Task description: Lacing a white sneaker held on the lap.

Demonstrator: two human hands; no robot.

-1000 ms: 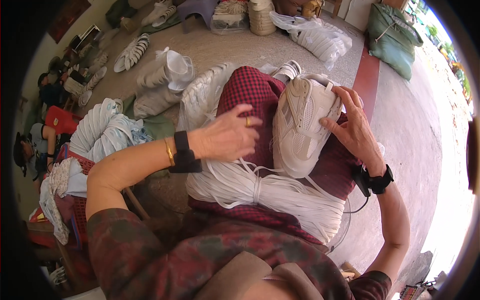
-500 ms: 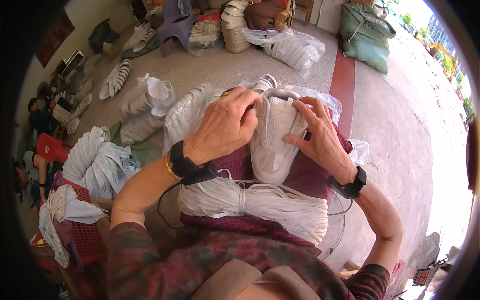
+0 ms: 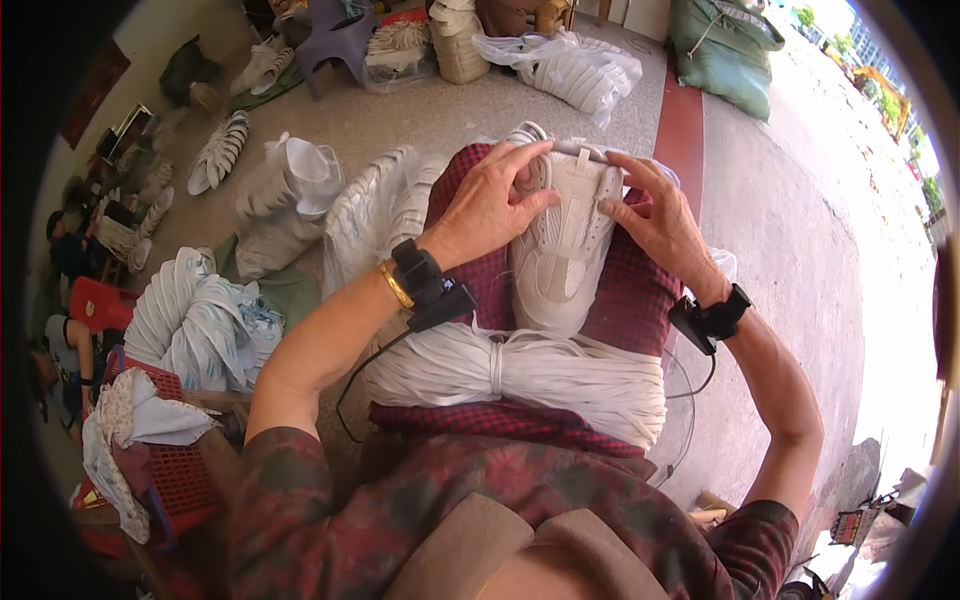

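Note:
A pale off-white sneaker (image 3: 565, 250) rests on my lap with its toe pointing toward me. My left hand (image 3: 495, 200) grips the left side of its upper near the ankle opening, fingers curled over the edge. On the opposite side, my right hand (image 3: 665, 220) pinches the upper beside the eyelets, thumb on top. The eyelet rows and tongue show between my hands, and no lace is visible in the eyelets. Just below the toe, a thick bundle of white shoelaces (image 3: 580, 385), tied round its middle, lies across my dark red checked cloth (image 3: 635, 310).
White shoe parts in clear plastic (image 3: 375, 215) lie ahead to the left. Nested stacks of white pieces (image 3: 195, 320) sit nearer, beside a red basket (image 3: 185, 480) with cloths. A purple chair (image 3: 335, 45) and a green sack (image 3: 725, 55) stand farther off. People are at the far left.
Both hands have moved toward the sneaker's ankle end. The sneaker has tilted, so its tongue and eyelet rows show more fully. My head view has shifted slightly.

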